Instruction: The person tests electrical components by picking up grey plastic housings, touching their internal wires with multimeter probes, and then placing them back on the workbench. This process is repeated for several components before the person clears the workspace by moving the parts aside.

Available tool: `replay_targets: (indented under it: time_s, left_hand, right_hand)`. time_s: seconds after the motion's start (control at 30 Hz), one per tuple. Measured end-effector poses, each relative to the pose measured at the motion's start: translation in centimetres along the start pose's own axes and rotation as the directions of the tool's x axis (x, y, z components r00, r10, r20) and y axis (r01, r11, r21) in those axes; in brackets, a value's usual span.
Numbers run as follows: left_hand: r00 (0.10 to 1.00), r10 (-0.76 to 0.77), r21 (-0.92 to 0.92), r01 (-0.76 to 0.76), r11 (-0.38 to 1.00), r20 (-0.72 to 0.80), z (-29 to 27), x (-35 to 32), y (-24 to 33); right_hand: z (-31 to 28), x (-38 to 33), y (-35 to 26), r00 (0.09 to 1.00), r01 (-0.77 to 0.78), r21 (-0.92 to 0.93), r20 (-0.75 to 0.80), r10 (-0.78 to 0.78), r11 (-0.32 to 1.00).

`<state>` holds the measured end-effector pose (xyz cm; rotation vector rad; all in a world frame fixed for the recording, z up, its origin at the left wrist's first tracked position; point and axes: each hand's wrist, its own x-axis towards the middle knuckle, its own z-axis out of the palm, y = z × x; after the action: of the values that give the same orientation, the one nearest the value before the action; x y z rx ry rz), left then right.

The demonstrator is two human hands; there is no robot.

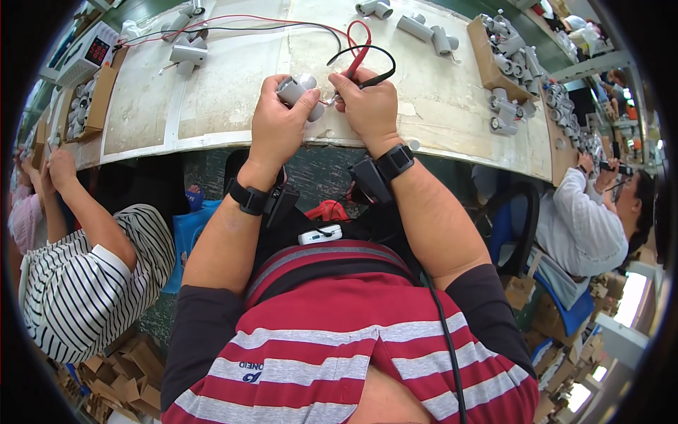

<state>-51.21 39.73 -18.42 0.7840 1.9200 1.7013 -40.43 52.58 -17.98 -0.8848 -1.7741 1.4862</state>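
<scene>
— Where does the camera sit on you?

— On my head, looking steeply down over my chest. My forearms rise from six o'clock toward the centre, where my left hand (277,124) and right hand (369,106) meet, quite near the lens.

— How wide is the view?

— Fisheye: the workbench (438,106) edge bows across twelve o'clock, a dark rim rings the picture, and seated neighbours show at three and nine o'clock.

— Any second view sharing this?

— Only this one.
</scene>
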Motion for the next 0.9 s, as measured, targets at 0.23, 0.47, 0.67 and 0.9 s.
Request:
replay_targets:
  time_s: [0.23,0.47,0.67,0.9]
  left_hand:
    - [1.000,0.020,0.028,-0.020,0.999,-0.014,0.09,-0.04,-0.05]
    - [0.999,0.039,0.002,-0.039,0.999,-0.022,0.26,-0.23,0.10]
    - [0.999,0.048,0.039,-0.047,0.998,-0.022,0.11,-0.34,0.29]
    - [0.997,0.075,0.042,-0.073,0.996,-0.032,0.21,-0.27,-0.14]
  right_hand:
    - [0.10,0.08,-0.15,1.000,-0.009,-0.008,-0.006,0.009,1.000]
    - [0.15,-0.09,-0.24,1.000,-0.020,0.014,-0.018,0.020,1.000]
    - [0.14,-0.07,-0.30,0.999,-0.036,-0.001,-0.004,0.036,0.999]
    - [0.11,-0.22,-0.59,0.999,-0.045,0.023,0.001,0.045,0.999]
